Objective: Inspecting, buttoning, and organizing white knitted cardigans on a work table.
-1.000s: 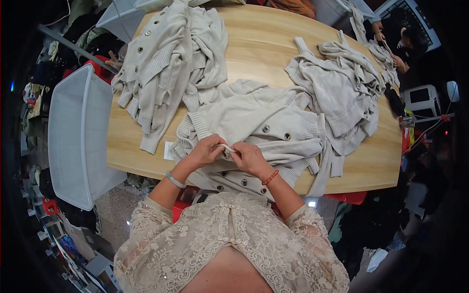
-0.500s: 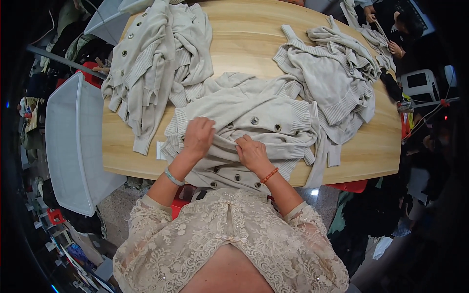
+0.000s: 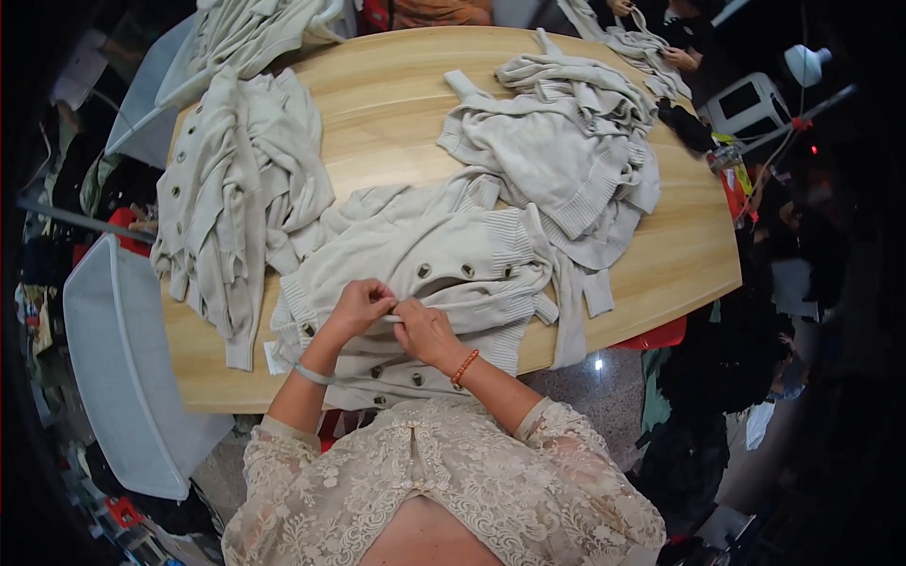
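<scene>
At left, a heap of pale knitwear lies on our wooden surface. Next, our left hand has come back to meet our right hand; half a second ago they were apart. That puts both at one fold of the buttoned cardigan, rumpled in front of us. Our left fingers are drawn nearly together; whether they grip cloth, we cannot tell. Our right fingers curl tightly around the fold. Farther right, another knit pile lies undisturbed, though our view has swung.
</scene>
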